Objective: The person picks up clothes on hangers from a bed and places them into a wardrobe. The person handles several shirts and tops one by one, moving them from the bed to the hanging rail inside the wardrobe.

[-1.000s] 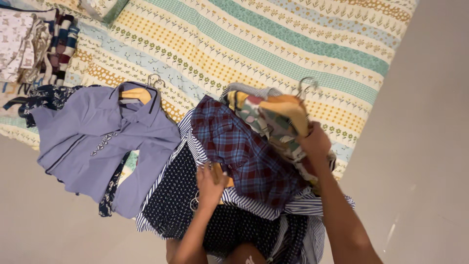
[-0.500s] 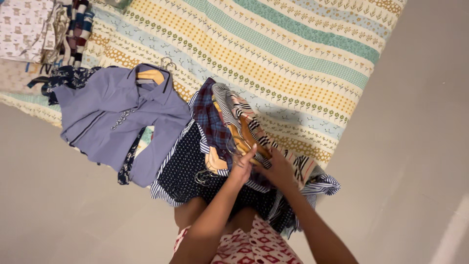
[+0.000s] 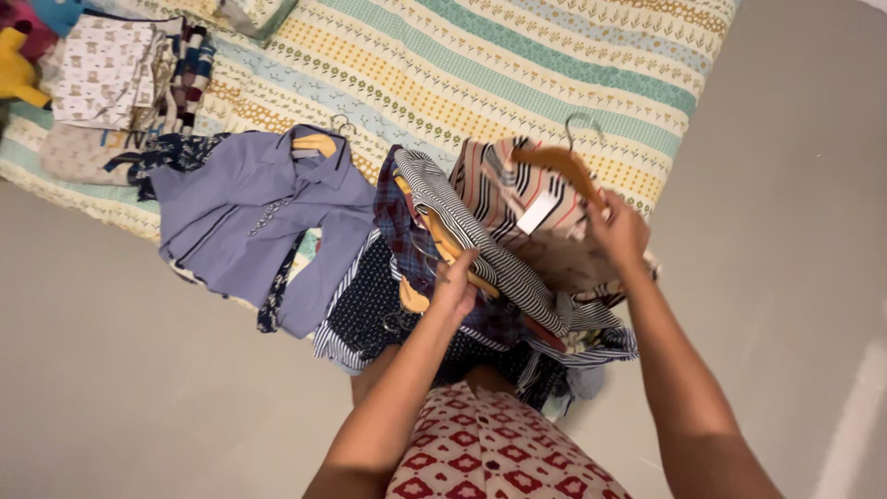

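Observation:
My right hand (image 3: 617,233) grips a wooden hanger (image 3: 562,166) with a metal hook, lifting a striped cream, orange and black shirt (image 3: 510,199) with a white tag. My left hand (image 3: 455,285) presses on the bundle of hangered clothes at the bed's edge: a black-and-white striped shirt (image 3: 480,249), a red-blue plaid shirt (image 3: 399,222) and a dark dotted garment (image 3: 370,300). A lavender shirt (image 3: 259,217) on a wooden hanger lies flat to the left.
A striped floral quilt (image 3: 517,65) covers the bed. Folded clothes (image 3: 111,74) are stacked at its top-left corner, with a yellow toy (image 3: 17,74) beside them. Grey floor (image 3: 111,370) surrounds the bed. My red-and-white patterned clothing (image 3: 490,453) fills the bottom.
My right hand has risen to the right, lifting the striped cream shirt on its hanger out of the bundle. My left hand stays on the pile.

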